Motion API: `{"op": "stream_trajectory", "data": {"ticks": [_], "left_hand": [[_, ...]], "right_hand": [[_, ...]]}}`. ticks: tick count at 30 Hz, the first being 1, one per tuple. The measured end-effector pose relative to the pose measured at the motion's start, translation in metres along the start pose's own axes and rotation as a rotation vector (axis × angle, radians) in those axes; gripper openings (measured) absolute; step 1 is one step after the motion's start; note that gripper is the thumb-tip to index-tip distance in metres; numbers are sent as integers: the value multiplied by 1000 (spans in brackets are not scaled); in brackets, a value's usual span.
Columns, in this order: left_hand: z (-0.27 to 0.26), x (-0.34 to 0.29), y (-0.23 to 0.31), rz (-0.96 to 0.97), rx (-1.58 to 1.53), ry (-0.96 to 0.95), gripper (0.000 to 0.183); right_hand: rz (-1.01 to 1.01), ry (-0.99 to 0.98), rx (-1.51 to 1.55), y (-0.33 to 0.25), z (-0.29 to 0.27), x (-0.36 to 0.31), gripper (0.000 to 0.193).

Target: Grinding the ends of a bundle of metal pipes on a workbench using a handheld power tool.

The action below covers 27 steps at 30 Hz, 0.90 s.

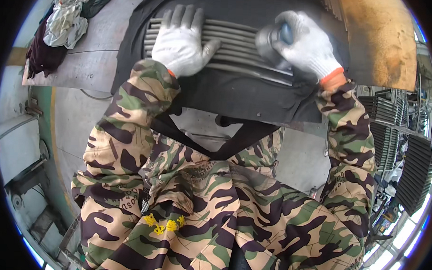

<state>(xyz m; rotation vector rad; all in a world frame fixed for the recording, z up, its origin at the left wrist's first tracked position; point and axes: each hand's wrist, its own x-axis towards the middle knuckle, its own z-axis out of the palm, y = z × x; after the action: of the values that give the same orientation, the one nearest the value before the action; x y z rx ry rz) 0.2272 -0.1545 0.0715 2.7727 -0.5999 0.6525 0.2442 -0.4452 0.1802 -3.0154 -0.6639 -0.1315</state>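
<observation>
Several grey metal bars [236,45] lie side by side on a black cloth [236,95] spread over the table. Across their left part rests my left hand [182,44], in a white knit glove, palm down with fingers stretched and thumb out. My right hand [310,45], gloved the same way with an orange cuff, grips a round palm sander [268,41] with a blue top. The sander is over the bars' right end and smeared by motion. Whether its underside touches the metal is hidden.
Crumpled clothes or rags [65,22] lie on the grey tabletop [97,66] at far left. More bars [332,5] lie at the back right, beside a brown-stained board [383,41]. Racks of dark slatted metal parts [387,136] stand to the right, below the table.
</observation>
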Motion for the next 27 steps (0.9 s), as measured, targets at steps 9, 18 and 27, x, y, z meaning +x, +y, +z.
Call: {"op": "stream_trajectory", "data": {"ticks": [9,18,27], "left_hand": [[25,12,-2,-85,-25,53,51],[-1,-5,-35,-46,-96,-32,51],[-13,-19,-21,-41,-57,14,58]], "right_hand": [[-41,31,26,-12,13,12,38],[-59,16,40,-20,16,9,37],[-217,84,85,-59,20,13,37]]}}
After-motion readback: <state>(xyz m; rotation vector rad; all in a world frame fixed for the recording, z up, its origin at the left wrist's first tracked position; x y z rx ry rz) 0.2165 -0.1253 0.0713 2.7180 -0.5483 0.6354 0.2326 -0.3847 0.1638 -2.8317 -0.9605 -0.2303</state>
